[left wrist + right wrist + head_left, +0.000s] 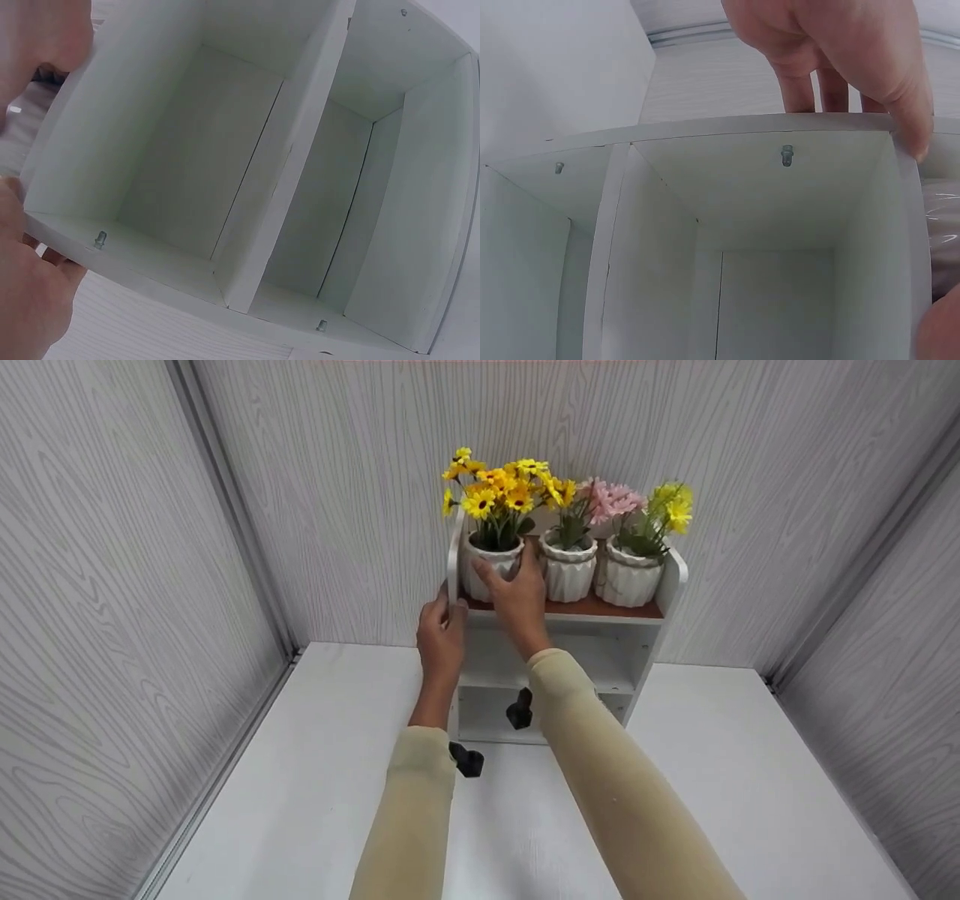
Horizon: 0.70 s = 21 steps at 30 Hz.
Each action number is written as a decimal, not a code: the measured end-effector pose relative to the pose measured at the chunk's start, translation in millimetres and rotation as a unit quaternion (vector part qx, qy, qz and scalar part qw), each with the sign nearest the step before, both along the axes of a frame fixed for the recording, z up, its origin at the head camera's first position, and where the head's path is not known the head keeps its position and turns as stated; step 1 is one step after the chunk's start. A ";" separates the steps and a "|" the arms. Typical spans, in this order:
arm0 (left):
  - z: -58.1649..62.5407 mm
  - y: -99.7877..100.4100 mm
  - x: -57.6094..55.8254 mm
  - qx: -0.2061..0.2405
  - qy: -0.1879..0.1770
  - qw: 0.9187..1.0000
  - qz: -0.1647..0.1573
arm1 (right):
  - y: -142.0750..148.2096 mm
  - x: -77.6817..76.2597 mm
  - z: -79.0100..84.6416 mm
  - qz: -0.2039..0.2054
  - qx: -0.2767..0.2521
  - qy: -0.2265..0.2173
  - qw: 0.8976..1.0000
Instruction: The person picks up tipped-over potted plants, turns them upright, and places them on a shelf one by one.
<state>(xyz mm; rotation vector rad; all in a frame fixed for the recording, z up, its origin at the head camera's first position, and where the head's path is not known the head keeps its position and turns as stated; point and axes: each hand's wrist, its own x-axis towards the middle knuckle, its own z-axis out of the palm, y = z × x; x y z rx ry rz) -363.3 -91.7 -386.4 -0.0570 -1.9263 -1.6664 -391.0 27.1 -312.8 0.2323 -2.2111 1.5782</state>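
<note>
A small white shelf unit [628, 651] stands against the back wall with a row of potted flowers on its brown top. My left hand [441, 641] grips the unit's left side panel, thumb in front and fingers on the outer side. With thumb and fingers on either side, my right hand [521, 598] holds the leftmost ribbed white flowerpot [473, 585], which carries yellow daisy-like flowers [495, 491]. In the left wrist view the left hand [34, 300] lies against the panel edge; the right hand [45, 34] is partly cut off at the top.
Right of the held pot stand a pot with pink flowers [568, 574] and a pot with yellow-green flowers [628, 579]. Below are shelf compartments [210, 142] with small metal pegs [787, 155]. Wood-grain walls [337, 510] enclose the white table [322, 765] on three sides.
</note>
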 end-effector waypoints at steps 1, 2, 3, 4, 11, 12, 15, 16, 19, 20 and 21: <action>0.7 0.0 0.1 0.002 0.001 1.000 -0.001 | 0.4 1.3 0.3 0.001 0.000 0.002 1.000; 1.1 0.0 0.3 0.002 0.002 1.000 0.000 | 0.9 2.4 0.0 0.001 0.001 0.003 1.000; 1.3 0.2 0.3 0.003 0.002 1.000 0.001 | 1.4 3.6 -1.0 0.002 0.002 0.006 1.000; 1.3 0.5 0.1 0.004 0.004 1.000 0.001 | 2.1 4.6 -2.0 0.003 0.002 0.007 1.000; -3.3 3.7 1.1 0.005 -0.002 1.000 -0.007 | 10.9 13.4 -14.4 0.008 -0.005 0.030 1.000; -3.5 3.9 1.4 0.004 -0.002 1.000 -0.008 | 12.6 15.9 -16.7 0.011 -0.007 0.034 0.999; -2.8 3.1 2.1 0.002 0.001 1.000 -0.006 | 18.8 25.4 -24.9 0.022 -0.002 0.057 0.998; -2.3 2.6 2.2 0.002 0.002 1.000 -0.005 | 21.6 28.8 -27.7 0.023 0.003 0.067 0.997; -0.9 1.6 2.4 0.001 0.005 1.000 -0.003 | 33.3 43.4 -37.0 0.020 0.014 0.102 0.994; -0.6 1.4 2.4 0.002 0.006 1.000 -0.002 | 38.6 49.1 -40.4 0.018 0.017 0.117 0.993; -0.4 1.4 2.4 0.002 0.007 1.000 -0.001 | 44.4 56.0 -43.4 0.018 0.017 0.128 0.991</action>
